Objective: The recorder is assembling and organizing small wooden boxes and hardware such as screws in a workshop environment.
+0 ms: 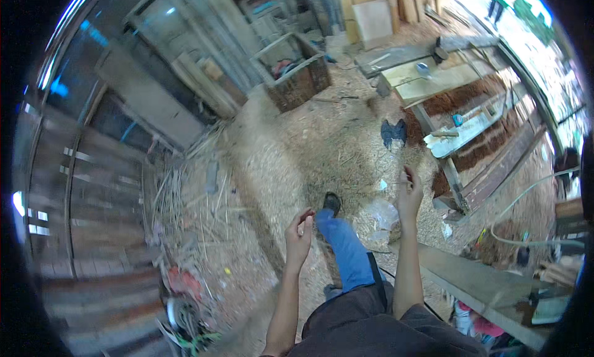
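My left hand [299,238] hangs in the air over the shaving-strewn floor, its fingers loosely bent and apart, with nothing seen in it. On the other side, my right hand [409,199] is raised with slightly curled fingers and also appears to hold nothing. Neither hand touches anything. Below and between them are my leg in blue trousers [348,242] and a dark shoe [332,202]. Nearest to my right hand, a clear plastic sheet [382,213] lies on the floor.
To the right stands a wooden workbench [427,85] bearing boards and sawdust; a long plank [476,289] runs near my right side. Ahead is an open wooden box [297,78]. A dark cloth [393,133] lies on the floor. Wood strips [176,199] litter the left. A pale hose [520,199] curves at right.
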Demonstrator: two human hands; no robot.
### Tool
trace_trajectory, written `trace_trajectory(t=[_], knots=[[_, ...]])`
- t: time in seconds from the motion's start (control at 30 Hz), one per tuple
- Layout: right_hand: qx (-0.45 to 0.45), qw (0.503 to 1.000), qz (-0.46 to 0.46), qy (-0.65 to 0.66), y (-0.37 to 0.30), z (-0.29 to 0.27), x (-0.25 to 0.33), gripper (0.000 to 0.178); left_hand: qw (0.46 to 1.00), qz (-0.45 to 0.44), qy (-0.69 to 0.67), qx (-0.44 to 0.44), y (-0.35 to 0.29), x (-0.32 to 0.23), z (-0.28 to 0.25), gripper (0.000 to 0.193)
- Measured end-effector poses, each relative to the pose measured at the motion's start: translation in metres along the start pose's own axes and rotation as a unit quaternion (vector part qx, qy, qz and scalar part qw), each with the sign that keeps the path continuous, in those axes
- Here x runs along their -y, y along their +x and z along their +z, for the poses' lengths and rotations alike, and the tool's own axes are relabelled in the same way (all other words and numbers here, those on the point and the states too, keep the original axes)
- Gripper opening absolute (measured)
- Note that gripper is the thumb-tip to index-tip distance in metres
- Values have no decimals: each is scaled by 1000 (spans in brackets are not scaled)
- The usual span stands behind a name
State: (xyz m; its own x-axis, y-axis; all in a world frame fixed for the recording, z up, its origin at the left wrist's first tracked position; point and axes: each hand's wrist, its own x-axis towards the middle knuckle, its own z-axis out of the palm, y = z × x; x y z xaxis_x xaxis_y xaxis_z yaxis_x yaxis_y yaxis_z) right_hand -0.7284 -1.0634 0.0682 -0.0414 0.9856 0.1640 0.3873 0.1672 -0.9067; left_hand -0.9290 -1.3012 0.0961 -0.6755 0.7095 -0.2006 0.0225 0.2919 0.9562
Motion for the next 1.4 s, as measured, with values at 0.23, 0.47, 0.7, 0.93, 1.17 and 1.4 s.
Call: trace_trajectory(t=[0.23, 0.47, 0.7, 0.93, 1.17, 1.4], knots=[[-46, 991, 103, -68, 110, 66, -33, 43, 989, 25, 35, 142, 232, -71, 54, 34], [-46, 979, 147, -133, 254, 85, 24, 46, 963, 85, 51, 250, 399, -178, 164, 33], [4, 966, 158, -203, 447, 150, -67, 49, 938, 65, 74, 332, 579, -101, 306, 30], [-149, 870, 136, -451, 629, 207, -233, 37, 879, 244, 150, 382, 732, -60, 479, 28], [-174, 950, 167, -198, 627, 178, -195, 16, 825, 285, 144, 466, 772, -107, 526, 49], [-76, 987, 138, -23, 627, 87, 52, 17, 761, 171, 46, 625, 711, -243, 489, 80]])
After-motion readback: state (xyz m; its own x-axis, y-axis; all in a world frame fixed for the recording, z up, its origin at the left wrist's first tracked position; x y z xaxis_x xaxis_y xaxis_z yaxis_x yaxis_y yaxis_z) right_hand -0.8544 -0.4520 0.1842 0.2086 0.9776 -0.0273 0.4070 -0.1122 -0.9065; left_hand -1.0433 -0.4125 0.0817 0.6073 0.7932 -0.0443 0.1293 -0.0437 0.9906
